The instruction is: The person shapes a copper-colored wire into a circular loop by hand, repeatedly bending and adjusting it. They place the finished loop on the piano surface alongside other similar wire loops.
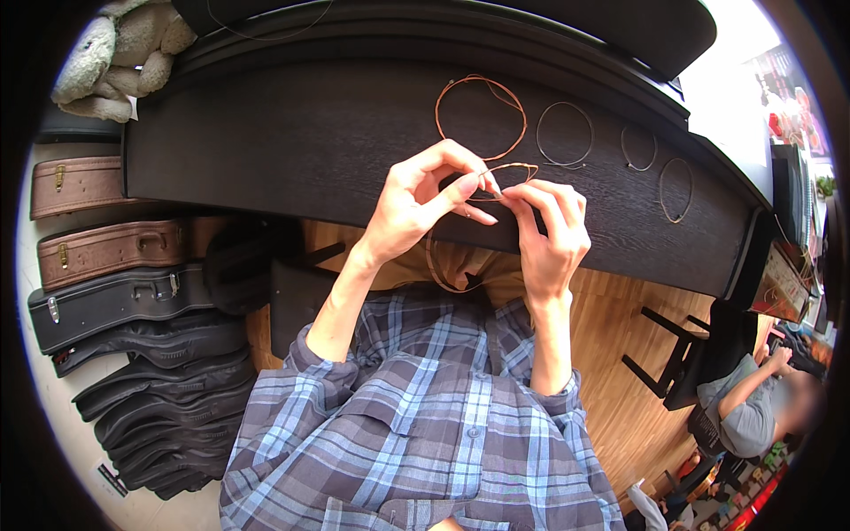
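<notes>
A copper-coloured coiled string (pixel 433 268), like a guitar string, is pinched between my two hands over the near edge of a black wood-grained top. My left hand (pixel 412 199) holds it by thumb and forefinger, the other fingers loosely curled. Fingertips of my right hand (pixel 553 230) close on it right beside them. One loop shows above the fingers and another hangs below, in front of my lap. Farther back on the black top (pixel 292 133) lie a larger copper-coloured coil (pixel 436 111), a thin silvery coil (pixel 591 133) and two smaller coils (pixel 655 152) (pixel 691 190).
Brown instrument cases (pixel 106 252), a black hard case (pixel 115 305) and several soft black bags (pixel 168 407) are stacked at left. A stuffed toy (pixel 133 53) sits at far left. To the right are a black stool (pixel 668 354) and another person (pixel 753 407).
</notes>
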`<state>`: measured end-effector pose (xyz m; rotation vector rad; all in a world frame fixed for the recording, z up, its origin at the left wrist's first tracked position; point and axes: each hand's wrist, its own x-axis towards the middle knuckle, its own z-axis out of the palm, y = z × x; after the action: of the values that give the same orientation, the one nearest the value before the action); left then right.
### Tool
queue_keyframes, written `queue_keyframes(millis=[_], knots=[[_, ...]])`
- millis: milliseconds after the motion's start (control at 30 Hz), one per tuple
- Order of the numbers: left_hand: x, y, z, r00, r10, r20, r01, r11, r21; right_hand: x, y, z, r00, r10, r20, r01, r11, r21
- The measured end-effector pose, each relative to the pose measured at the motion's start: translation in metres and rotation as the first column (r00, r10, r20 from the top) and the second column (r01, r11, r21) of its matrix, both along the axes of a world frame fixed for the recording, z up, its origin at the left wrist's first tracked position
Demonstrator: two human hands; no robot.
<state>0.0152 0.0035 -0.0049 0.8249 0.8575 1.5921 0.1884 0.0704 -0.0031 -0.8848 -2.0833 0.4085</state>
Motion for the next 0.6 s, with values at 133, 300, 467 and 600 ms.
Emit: queue_keyframes(millis=[133, 300, 467, 600], knots=[[-0.001, -0.005, 0.004, 0.994, -0.014, -0.104, 0.009, 0.999, -0.046, 0.005, 0.0, -0.003, 0.999, 0.03, -0.025, -0.029, 0.999, 0.042], [-0.004, -0.007, 0.014, 0.974, 0.008, -0.226, -0.036, 0.992, -0.121, 0.008, 0.0, -0.004, 0.996, 0.065, -0.059, -0.061, 0.995, 0.078], [-0.01, -0.01, 0.016, 0.95, -0.019, -0.312, -0.053, 0.974, -0.219, 0.014, -0.001, -0.002, 0.996, 0.064, -0.056, -0.058, 0.994, 0.089], [-0.008, -0.009, 0.01, 0.937, 0.003, -0.348, -0.076, 0.978, -0.196, 0.018, -0.002, -0.004, 0.989, 0.092, -0.112, -0.085, 0.995, 0.058]])
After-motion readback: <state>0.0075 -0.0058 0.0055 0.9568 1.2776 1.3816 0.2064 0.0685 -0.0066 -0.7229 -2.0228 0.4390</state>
